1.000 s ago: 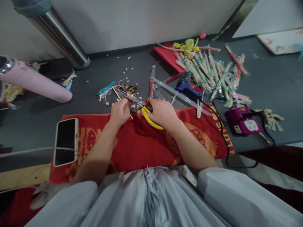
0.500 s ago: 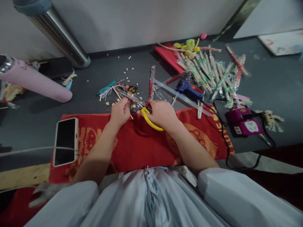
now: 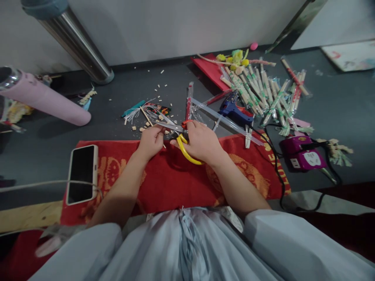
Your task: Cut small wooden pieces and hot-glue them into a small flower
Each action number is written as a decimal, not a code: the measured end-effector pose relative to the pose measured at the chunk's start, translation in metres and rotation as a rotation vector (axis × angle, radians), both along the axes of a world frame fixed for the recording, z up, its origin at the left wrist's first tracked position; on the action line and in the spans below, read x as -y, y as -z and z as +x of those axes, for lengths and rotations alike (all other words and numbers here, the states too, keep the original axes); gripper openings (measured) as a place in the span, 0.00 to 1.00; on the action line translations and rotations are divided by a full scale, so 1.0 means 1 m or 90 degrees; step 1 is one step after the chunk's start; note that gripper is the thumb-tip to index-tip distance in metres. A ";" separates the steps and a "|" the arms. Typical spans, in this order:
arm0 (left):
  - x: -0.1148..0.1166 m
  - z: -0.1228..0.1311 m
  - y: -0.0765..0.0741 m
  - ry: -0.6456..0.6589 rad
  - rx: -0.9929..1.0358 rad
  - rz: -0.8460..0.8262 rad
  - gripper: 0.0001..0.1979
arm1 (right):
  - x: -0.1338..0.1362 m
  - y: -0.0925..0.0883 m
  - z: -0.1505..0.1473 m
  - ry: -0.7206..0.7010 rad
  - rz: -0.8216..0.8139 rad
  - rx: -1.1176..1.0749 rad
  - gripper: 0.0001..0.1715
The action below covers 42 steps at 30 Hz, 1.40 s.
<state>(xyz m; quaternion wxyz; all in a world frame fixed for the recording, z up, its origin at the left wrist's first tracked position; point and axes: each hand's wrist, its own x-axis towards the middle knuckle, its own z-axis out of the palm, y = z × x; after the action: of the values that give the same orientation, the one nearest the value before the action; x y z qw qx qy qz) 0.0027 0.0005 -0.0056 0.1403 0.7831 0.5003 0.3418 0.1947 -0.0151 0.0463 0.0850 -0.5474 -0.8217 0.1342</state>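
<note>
My right hand (image 3: 202,142) is closed round the yellow and red handles of a pair of scissors (image 3: 179,137), whose metal blades point left toward my left hand. My left hand (image 3: 150,141) is closed in a pinch on a thin wooden stick (image 3: 145,116) that slants up and to the left between the blades. Both hands rest at the far edge of a red cloth (image 3: 172,175). Small cut wooden bits (image 3: 158,90) lie scattered on the dark table beyond them.
A phone (image 3: 81,174) with a cable lies on the cloth at left. A blue glue gun (image 3: 234,110), clear glue sticks (image 3: 225,120), wrapped chopsticks (image 3: 263,91), a purple power strip (image 3: 304,155), a pink roll (image 3: 43,102) and a metal pole (image 3: 79,47) stand around.
The scissor blades have opened a little and the red handle has lifted. Both hands stay in nearly the same place.
</note>
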 end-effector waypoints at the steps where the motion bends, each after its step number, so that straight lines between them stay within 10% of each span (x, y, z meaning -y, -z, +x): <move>1: 0.000 0.000 0.000 -0.001 0.001 -0.003 0.11 | 0.000 0.000 0.000 0.001 -0.002 0.001 0.47; 20: 0.004 0.005 0.000 -0.049 -0.005 0.036 0.14 | 0.002 -0.005 -0.007 0.050 -0.057 0.040 0.41; 42: 0.003 0.005 -0.012 0.061 0.352 -0.264 0.22 | -0.001 0.004 0.001 -0.027 0.020 -0.006 0.45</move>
<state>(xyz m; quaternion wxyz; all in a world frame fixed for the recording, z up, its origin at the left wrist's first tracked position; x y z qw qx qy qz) 0.0082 -0.0029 0.0065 0.4426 0.6383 0.4650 0.4249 0.1955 -0.0139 0.0426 0.0945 -0.5278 -0.8347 0.1252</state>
